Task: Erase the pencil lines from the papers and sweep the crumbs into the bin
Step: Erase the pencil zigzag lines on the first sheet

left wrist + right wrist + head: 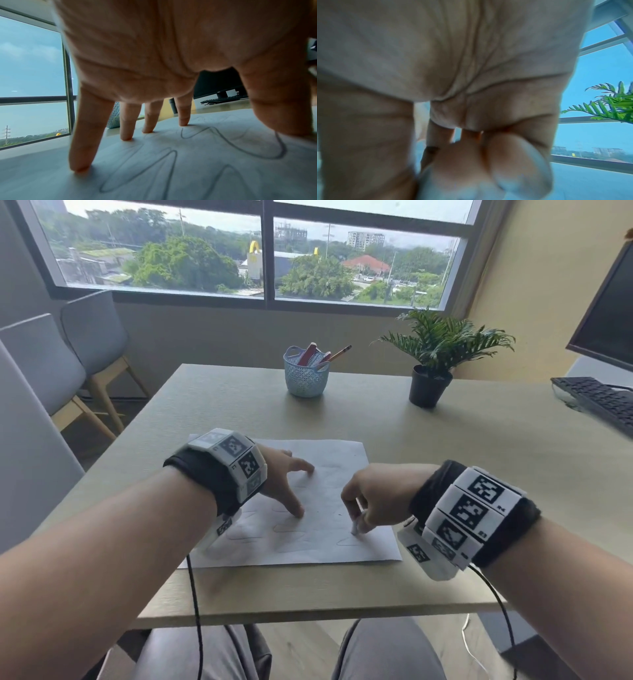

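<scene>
A white paper [329,460] with wavy pencil lines [171,155] lies on the table near its front edge. My left hand [287,477] stands on the sheet's left half with spread, straight fingers [82,148], tips pressing the paper down. My right hand [366,501] is over the sheet's right lower part, its fingers curled and pinching a small white eraser [357,525] whose tip touches the paper. In the right wrist view the curled fingers [513,162] hide most of the eraser.
A light blue basket [305,374] with pencils and red items stands at the table's far middle. A potted plant [431,364] is to its right. A keyboard [599,402] and monitor [609,313] sit at far right. Chairs [68,364] stand left of the table.
</scene>
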Demonstrator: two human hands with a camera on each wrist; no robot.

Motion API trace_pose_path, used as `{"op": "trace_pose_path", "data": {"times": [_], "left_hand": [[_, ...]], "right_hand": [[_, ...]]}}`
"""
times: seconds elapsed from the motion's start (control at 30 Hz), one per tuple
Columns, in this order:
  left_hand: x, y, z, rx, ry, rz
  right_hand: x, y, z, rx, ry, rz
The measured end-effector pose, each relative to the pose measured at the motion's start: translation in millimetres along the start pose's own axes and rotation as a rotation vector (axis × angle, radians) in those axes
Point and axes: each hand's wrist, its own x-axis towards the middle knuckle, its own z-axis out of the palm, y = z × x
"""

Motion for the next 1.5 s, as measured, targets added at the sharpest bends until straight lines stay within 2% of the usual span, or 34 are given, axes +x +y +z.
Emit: {"op": "trace_pose_path", "data": {"times": [0.1,0.23,0.33,0.5,0.67,0.77,0.87,1.07,1.23,1.37,1.5], "left_hand": [[2.1,-4.6,-1.7,-0.027,-0.051,-0.027],[5.4,-4.6,-1.0,-0.011,-0.080,-0.046],[6.6,-3.4,0.7,-0.009,-0.071,-0.047],[7.1,-4.8,2.2,-0.028,-0.064,-0.042],[9.0,-6.6,4.0,-0.030,-0.058,-0.043],[9.2,-6.5,3.9,-0.035,-0.058,-0.040],[9.6,-7.0,3.8,-0.039,-0.059,-0.042],[10.8,-6.7,4.4,-0.026,-0.065,-0.046],[9.8,-6.3,3.6,-0.024,-0.064,-0.045],[10.1,-6.4,4.9,-0.021,-0.051,-0.047],[10.4,-7.2,4.8,-0.027,-0.058,-0.046]], "right_hand": [[7.9,-2.0,-6.3,-0.004,0.019,0.018],[3.9,-10.3,3.8,-0.079,0.050,-0.030],[-0.7,-12.2,4.1,-0.088,0.025,-0.052],[7.5,-5.0,-4.7,-0.033,0.040,0.003],[-6.5,-16.9,10.4,-0.037,-0.012,-0.073],[-1.3,-13.9,2.4,-0.014,-0.026,-0.027],[8.4,-11.6,-4.1,-0.029,0.024,0.011],[0.5,-21.1,5.8,-0.076,0.001,-0.086],[10.1,-15.3,-5.8,-0.035,-0.008,-0.020],[6.5,-20.9,2.3,-0.077,0.028,-0.079],[0.5,-23.7,4.4,-0.091,-0.002,-0.115]]}}
